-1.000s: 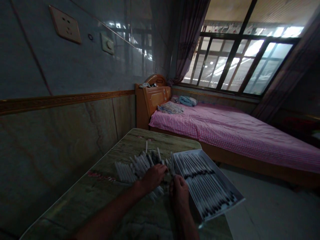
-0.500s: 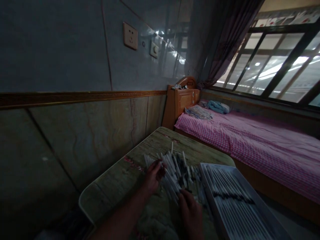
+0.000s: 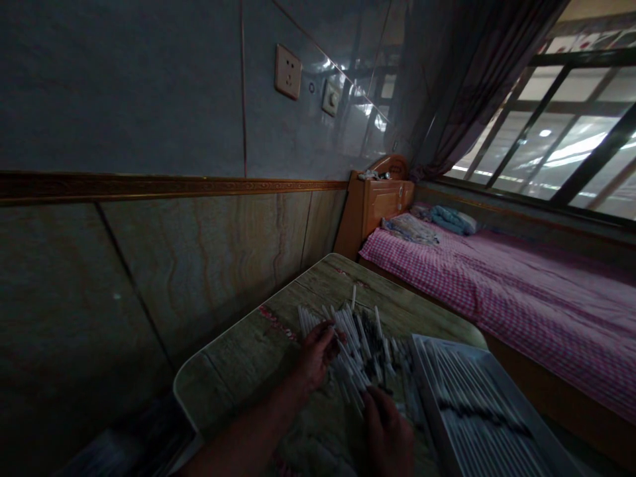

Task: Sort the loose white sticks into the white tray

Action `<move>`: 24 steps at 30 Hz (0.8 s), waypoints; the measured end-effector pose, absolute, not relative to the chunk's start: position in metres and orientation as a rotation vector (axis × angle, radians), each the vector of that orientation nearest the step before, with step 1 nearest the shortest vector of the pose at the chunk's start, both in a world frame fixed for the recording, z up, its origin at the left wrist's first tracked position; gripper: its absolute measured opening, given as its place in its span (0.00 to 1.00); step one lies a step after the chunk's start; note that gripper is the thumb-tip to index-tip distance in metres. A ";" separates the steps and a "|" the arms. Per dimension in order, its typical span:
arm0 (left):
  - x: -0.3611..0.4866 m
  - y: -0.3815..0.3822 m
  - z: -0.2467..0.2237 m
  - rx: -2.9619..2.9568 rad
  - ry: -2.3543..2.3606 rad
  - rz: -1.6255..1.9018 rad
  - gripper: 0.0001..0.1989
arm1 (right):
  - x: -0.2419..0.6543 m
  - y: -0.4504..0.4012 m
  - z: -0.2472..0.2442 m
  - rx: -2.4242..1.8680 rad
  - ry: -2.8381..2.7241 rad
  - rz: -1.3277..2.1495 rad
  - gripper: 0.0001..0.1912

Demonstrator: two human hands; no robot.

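Several slim translucent pen barrels (image 3: 355,334) lie in a loose pile on the table, with dark parts among them. My left hand (image 3: 320,351) is at the pile's left side, its fingers closed round a thin pale pen barrel. At the pile's near end is my right hand (image 3: 388,427), thumb and fingers pinched together. What it grips is too dark and small to make out. To the right stands a pale shallow box (image 3: 426,411), holding rows of slim white pens (image 3: 472,377) with a dark band across their middles.
The marble-patterned table (image 3: 238,351) has rounded corners and sits against a tiled wall (image 3: 199,258). Beyond it is a bed (image 3: 497,278) with a pink checked cover and a wooden headboard (image 3: 380,202). A window (image 3: 561,132) with a dark curtain is at the upper right.
The head view has turned left, so the whole scene sits further right. Both hands stay at the pile in nearly the same pose.
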State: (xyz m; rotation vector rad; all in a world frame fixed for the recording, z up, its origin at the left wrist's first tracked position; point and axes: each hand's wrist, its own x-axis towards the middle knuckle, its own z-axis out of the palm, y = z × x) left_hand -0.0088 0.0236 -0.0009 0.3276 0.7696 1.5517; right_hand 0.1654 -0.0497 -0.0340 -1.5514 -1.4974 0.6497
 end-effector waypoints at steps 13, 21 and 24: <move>-0.003 0.013 0.010 0.470 0.823 1.562 0.25 | 0.161 -0.050 -0.044 -1.504 -1.829 0.179 0.26; 0.002 0.012 0.006 0.471 0.826 1.462 0.25 | 0.163 -0.051 -0.055 -1.614 -1.959 -0.164 0.28; 0.004 0.011 0.006 0.497 0.787 1.462 0.23 | 0.164 -0.055 -0.056 -1.671 -1.924 -0.035 0.30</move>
